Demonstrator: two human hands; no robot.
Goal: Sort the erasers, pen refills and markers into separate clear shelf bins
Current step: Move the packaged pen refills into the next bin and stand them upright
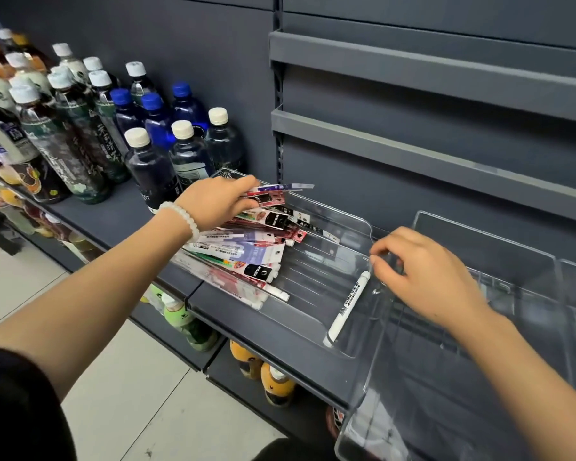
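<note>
While the left hand (pixel 218 201) pinches a few flat refill packs (pixel 273 191) above the heap of packs (pixel 243 247) in the left clear bin (pixel 316 281), the right hand (pixel 426 271) has its fingers curled at that bin's right wall, just above a white marker (pixel 348 309); I cannot tell whether it grips anything. The packs look light, thin, bendy and slippery, so they are best pinched across the card end. The marker looks stiff, smooth and likely to roll; take it mid-barrel. The neighbouring bin (pixel 479 241) holds nothing I can see.
</note>
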